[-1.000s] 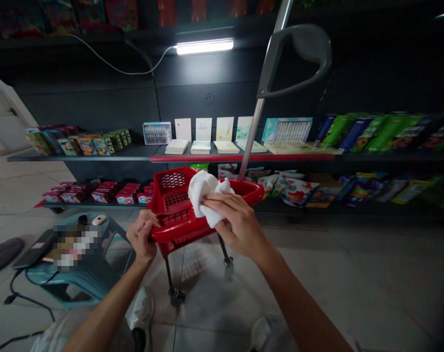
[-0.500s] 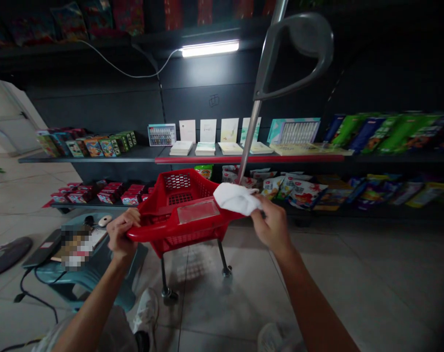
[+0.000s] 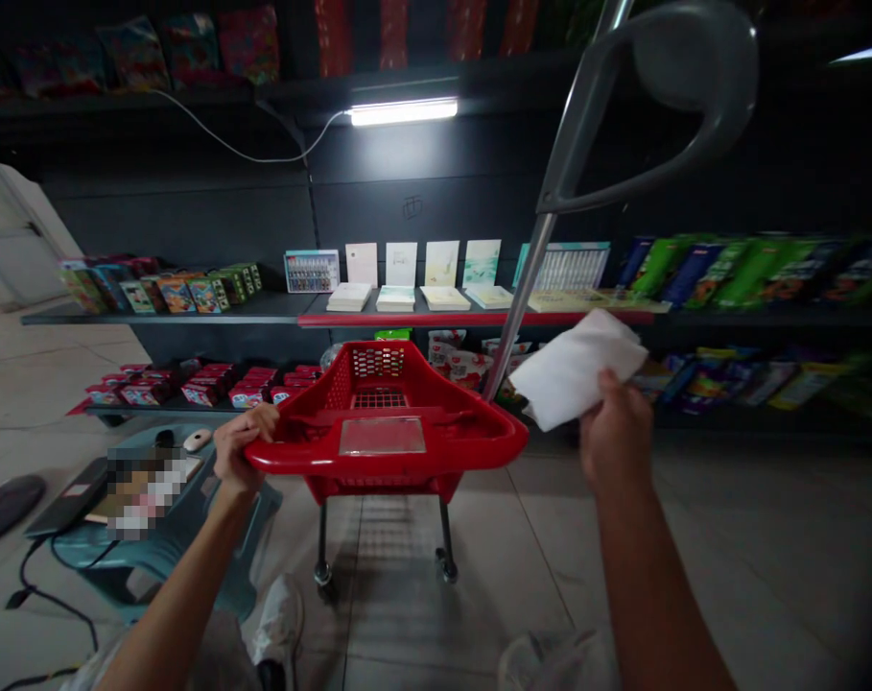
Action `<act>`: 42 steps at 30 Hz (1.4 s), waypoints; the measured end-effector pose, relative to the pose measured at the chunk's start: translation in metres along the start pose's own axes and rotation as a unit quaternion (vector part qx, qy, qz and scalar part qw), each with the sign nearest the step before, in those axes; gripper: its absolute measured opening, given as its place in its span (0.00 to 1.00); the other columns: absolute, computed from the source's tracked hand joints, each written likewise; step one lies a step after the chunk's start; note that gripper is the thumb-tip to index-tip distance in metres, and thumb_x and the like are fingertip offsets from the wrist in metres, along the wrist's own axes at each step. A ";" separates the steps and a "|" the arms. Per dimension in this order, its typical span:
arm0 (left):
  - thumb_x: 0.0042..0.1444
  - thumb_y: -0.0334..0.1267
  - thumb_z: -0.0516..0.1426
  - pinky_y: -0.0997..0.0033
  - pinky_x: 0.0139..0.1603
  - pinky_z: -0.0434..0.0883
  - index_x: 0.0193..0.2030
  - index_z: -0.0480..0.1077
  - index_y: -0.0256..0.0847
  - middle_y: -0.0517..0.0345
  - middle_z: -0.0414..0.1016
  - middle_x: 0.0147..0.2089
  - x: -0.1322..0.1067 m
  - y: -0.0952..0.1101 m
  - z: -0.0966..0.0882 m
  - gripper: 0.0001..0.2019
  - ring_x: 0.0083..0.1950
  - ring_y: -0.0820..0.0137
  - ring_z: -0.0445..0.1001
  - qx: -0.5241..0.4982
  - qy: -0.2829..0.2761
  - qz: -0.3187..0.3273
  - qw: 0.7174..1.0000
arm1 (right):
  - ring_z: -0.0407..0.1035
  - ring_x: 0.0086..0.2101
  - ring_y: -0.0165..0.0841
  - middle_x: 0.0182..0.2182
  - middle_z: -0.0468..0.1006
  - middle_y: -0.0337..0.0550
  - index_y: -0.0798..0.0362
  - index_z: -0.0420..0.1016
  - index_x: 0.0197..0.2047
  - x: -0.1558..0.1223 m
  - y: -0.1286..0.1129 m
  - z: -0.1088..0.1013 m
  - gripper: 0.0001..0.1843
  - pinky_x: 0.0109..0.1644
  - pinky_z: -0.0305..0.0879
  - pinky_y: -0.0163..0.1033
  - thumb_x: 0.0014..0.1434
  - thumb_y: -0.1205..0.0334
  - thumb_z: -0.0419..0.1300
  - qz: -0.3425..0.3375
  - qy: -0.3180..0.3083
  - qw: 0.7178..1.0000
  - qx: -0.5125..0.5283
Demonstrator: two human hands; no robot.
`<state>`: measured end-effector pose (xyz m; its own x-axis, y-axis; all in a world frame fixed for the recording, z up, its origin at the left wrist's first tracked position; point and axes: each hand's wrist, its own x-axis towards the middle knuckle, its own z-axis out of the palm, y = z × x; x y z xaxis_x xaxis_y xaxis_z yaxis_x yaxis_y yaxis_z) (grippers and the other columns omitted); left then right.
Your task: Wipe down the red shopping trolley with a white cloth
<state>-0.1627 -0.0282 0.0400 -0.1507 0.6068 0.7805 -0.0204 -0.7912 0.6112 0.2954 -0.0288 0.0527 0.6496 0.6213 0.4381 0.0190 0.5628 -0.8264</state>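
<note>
In the head view a small red shopping cart (image 3: pixel 385 461) stands before me, with a mesh basket and dark legs on casters. My left hand (image 3: pixel 245 446) is wrapped round the left end of its handle. A white cloth or tissue (image 3: pixel 579 369) is pinched in my right hand (image 3: pixel 619 427), held in the air just right of the handle and apart from it. From the cart's right side a metal pole (image 3: pixel 526 283) rises at a slant, bearing a grey loop-shaped part (image 3: pixel 561 163).
Dark shelves (image 3: pixel 407 317) ahead carry books, boxes and snack bags. On the left, a blue-green plastic stool (image 3: pixel 176 542) holds a dark device, a white mouse (image 3: pixel 198 440) and a blurred-out item. Cables hang from it. A lit tube lamp (image 3: pixel 405 112) is fixed above.
My right hand has moved right, off the cart handle, and the white cloth has spread out. The cart has turned to face straighter ahead. My left hand still grips the handle.
</note>
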 end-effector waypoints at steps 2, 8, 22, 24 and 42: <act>0.53 0.40 0.53 0.59 0.39 0.66 0.17 0.66 0.43 0.57 0.61 0.18 0.003 -0.003 0.002 0.15 0.26 0.67 0.63 0.005 0.012 0.004 1.000 | 0.78 0.52 0.45 0.49 0.83 0.50 0.48 0.77 0.49 -0.020 -0.019 0.021 0.29 0.50 0.78 0.49 0.59 0.33 0.60 0.026 -0.091 0.994 0.052; 0.61 0.44 0.52 0.56 0.57 0.71 0.25 0.70 0.41 0.49 0.81 0.38 0.015 -0.006 -0.006 0.16 0.46 0.59 0.78 0.150 -0.054 -0.083 0.984 | 0.73 0.59 0.41 0.56 0.79 0.49 0.46 0.74 0.54 -0.041 -0.046 0.046 0.26 0.60 0.73 0.47 0.65 0.36 0.57 -0.035 -0.124 0.991 0.034; 0.66 0.32 0.54 0.47 0.65 0.71 0.52 0.73 0.44 0.49 0.79 0.54 -0.004 0.073 0.084 0.11 0.61 0.57 0.75 0.310 -0.112 0.175 0.928 | 0.79 0.50 0.40 0.51 0.84 0.49 0.51 0.77 0.53 -0.041 -0.045 0.050 0.23 0.57 0.76 0.46 0.55 0.55 0.73 0.016 -0.195 0.980 0.029; 0.64 0.30 0.54 0.44 0.67 0.70 0.57 0.71 0.45 0.48 0.79 0.56 -0.015 0.081 0.102 0.16 0.63 0.57 0.74 0.302 -0.188 0.197 0.914 | 0.80 0.49 0.41 0.50 0.85 0.49 0.52 0.80 0.51 -0.042 -0.047 0.046 0.22 0.57 0.76 0.47 0.55 0.54 0.73 0.021 -0.216 0.976 0.009; 0.55 0.35 0.66 0.57 0.41 0.65 0.39 0.74 0.46 0.62 0.78 0.28 -0.064 0.081 0.151 0.07 0.32 0.65 0.72 0.420 -0.129 0.263 0.859 | 0.79 0.40 0.40 0.39 0.84 0.44 0.50 0.80 0.44 -0.105 -0.050 0.070 0.16 0.43 0.75 0.39 0.60 0.48 0.69 0.065 -0.353 0.932 0.045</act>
<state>-0.0050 -0.1196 0.0602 0.3061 0.2642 0.9146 0.7199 -0.6928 -0.0409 0.1732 -0.0841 0.0727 -0.0215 0.8730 0.4872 -0.1098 0.4824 -0.8691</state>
